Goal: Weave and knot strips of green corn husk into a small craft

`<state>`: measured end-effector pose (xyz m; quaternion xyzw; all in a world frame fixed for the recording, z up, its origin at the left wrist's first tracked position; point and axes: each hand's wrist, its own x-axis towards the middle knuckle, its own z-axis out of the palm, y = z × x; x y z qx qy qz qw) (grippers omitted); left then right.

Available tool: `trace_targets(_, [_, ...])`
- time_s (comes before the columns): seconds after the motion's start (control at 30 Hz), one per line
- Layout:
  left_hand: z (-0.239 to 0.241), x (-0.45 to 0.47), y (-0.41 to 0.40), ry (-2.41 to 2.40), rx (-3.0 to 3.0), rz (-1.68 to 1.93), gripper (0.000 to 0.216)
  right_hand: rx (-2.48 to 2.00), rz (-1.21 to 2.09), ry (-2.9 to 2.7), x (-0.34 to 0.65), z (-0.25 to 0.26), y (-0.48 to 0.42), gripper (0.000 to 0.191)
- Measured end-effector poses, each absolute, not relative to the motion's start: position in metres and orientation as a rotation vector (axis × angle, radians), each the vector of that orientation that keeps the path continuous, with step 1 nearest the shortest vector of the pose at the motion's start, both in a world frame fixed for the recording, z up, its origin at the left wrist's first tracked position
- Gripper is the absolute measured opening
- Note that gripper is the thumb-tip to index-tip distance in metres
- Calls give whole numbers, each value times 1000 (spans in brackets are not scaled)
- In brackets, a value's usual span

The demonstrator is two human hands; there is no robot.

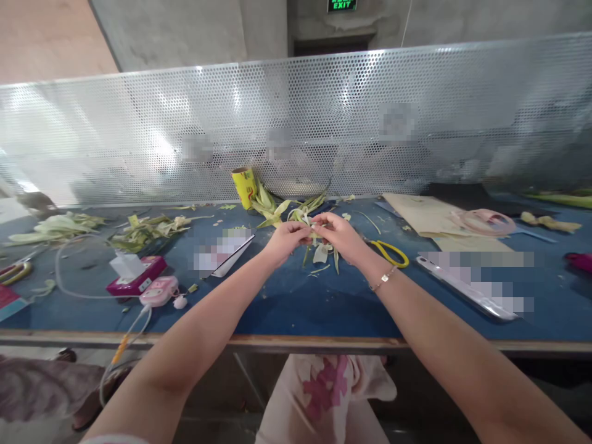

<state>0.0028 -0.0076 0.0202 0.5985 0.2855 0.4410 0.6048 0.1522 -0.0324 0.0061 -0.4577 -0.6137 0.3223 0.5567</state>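
Both my hands meet above the middle of the blue table (296, 302). My left hand (285, 239) and my right hand (340, 234) are closed in pinches on a small piece of pale green leaf strips (319, 250), whose loose ends hang down between them. Behind my hands lies a pile of green leaves (277, 209). Yellow-handled scissors (391, 251) lie just right of my right wrist, which wears a thin bracelet.
A yellow roll (243, 185) stands at the back by the perforated metal screen (296, 117). More leaves (148, 227) lie at left, with a pink tissue box (134, 274), a pink device (160, 291) and a cable. Brown paper (430, 216) and a pink ring (483, 221) lie at right.
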Motion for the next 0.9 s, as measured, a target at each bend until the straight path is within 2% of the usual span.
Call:
trace_targets(0.33, [17,3,-5,664,1444,979,12,-997,936,-1282,153,5,-29,29])
trace_targets(0.63, [18,2,-5,654,1392,975,11,-944,888,-1358,152,6,-33,23])
trace_targets(0.9, [23,3,-9,667,1337,969,6,-927,863,-1384,150,7,-34,26])
